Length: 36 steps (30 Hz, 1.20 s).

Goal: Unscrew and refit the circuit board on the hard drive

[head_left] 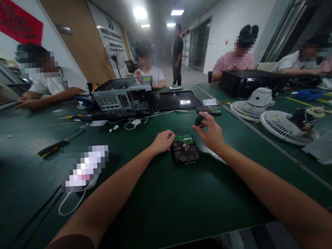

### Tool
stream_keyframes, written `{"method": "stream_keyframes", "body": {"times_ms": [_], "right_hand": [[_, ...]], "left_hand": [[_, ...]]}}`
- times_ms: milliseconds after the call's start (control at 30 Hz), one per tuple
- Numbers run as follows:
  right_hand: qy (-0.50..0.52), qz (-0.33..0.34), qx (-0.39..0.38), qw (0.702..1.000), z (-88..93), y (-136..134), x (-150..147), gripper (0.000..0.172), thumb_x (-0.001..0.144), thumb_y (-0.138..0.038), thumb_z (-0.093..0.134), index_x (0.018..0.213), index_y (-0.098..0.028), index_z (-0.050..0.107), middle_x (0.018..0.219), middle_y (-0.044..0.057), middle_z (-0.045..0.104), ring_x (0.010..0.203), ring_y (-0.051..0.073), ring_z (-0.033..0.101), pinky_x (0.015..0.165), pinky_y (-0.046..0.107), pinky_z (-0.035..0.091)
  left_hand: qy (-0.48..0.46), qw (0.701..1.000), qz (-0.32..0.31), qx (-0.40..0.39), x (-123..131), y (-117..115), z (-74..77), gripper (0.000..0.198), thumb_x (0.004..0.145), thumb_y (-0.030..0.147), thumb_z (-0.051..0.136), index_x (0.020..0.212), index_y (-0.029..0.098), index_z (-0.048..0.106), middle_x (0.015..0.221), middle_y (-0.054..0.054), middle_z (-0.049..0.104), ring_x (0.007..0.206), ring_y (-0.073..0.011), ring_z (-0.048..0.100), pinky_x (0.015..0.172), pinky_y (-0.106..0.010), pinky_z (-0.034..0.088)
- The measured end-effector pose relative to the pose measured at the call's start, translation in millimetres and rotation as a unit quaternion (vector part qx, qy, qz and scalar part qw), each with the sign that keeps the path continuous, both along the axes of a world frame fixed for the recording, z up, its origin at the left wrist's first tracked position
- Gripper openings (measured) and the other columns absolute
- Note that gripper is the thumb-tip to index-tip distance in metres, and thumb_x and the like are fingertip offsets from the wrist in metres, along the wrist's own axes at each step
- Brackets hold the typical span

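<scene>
A hard drive (pixel 186 151) lies on the green table in front of me, its green circuit board facing up at the far end. My left hand (pixel 164 141) grips its upper left edge with bent fingers. In my right hand (pixel 211 131) is a small screwdriver (pixel 198 120) with a dark handle, pinched between thumb and fingers. Its thin shaft points down at the drive's upper right corner; whether the tip touches a screw is too small to tell.
An opened computer case (pixel 122 97) and a flat black panel (pixel 178 100) stand beyond. Another hard drive (pixel 209 110) lies behind my right hand. White fan parts (pixel 251 105) are at right. A larger screwdriver (pixel 59 143) and a blurred-out phone (pixel 86 167) lie left. Several people sit around.
</scene>
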State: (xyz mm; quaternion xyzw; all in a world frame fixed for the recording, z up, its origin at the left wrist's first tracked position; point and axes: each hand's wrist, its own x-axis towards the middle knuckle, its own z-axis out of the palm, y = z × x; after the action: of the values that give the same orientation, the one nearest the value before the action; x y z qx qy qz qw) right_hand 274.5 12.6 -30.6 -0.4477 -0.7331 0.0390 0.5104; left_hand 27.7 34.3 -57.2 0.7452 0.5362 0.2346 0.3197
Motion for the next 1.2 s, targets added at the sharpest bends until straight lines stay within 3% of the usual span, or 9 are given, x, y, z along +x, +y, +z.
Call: {"method": "stream_keyframes", "body": {"times_ms": [333, 667, 933, 1033, 1200], "right_hand": [[-0.036, -0.030, 0.042, 0.998, 1.5, 2, 1, 0.050, 0.092, -0.039, 0.064, 0.138, -0.027, 0.048, 0.135, 0.013, 0.060, 0.088, 0.024, 0.068, 0.083, 0.046, 0.058], [-0.075, 0.013, 0.048, 0.996, 11.6, -1, 7, 0.050, 0.094, -0.030, 0.057, 0.143, -0.026, 0.046, 0.124, 0.012, 0.064, 0.090, 0.026, 0.064, 0.085, 0.046, 0.055], [-0.067, 0.008, 0.033, 0.997, 18.4, -4, 5, 0.045, 0.093, -0.037, 0.064, 0.137, -0.029, 0.054, 0.101, 0.008, 0.061, 0.076, 0.022, 0.058, 0.080, 0.045, 0.056], [-0.067, 0.028, 0.023, 0.997, 20.9, -7, 4, 0.047, 0.096, -0.036, 0.059, 0.142, -0.030, 0.051, 0.102, 0.008, 0.060, 0.080, 0.023, 0.060, 0.080, 0.044, 0.057], [-0.066, 0.049, 0.020, 0.996, 19.7, -5, 3, 0.048, 0.099, -0.031, 0.052, 0.146, -0.029, 0.048, 0.121, 0.011, 0.064, 0.098, 0.026, 0.065, 0.095, 0.050, 0.054]], "left_hand": [[0.002, 1.000, 0.001, 0.004, -1, 2, -2.4, 0.023, 0.101, 0.033, 0.049, 0.110, 0.017, 0.063, 0.066, 0.002, 0.066, 0.045, -0.0112, 0.063, 0.044, -0.018, 0.043], [0.005, 1.000, 0.005, -0.003, 0, 1, -2.1, 0.022, 0.101, 0.032, 0.049, 0.109, 0.017, 0.064, 0.064, 0.002, 0.065, 0.046, -0.0113, 0.063, 0.047, -0.018, 0.044], [-0.004, 1.000, 0.009, -0.009, 0, -1, 0.7, 0.022, 0.101, 0.033, 0.050, 0.109, 0.018, 0.063, 0.066, 0.002, 0.066, 0.045, -0.0108, 0.062, 0.044, -0.018, 0.042], [-0.005, 1.000, 0.008, -0.013, 0, -1, 0.9, 0.022, 0.101, 0.033, 0.050, 0.109, 0.018, 0.063, 0.066, 0.002, 0.066, 0.045, -0.0107, 0.061, 0.043, -0.018, 0.042], [-0.002, 1.000, 0.006, -0.002, 1, -1, -0.2, 0.021, 0.101, 0.033, 0.049, 0.107, 0.018, 0.063, 0.065, 0.003, 0.065, 0.044, -0.0105, 0.061, 0.044, -0.018, 0.042]]}}
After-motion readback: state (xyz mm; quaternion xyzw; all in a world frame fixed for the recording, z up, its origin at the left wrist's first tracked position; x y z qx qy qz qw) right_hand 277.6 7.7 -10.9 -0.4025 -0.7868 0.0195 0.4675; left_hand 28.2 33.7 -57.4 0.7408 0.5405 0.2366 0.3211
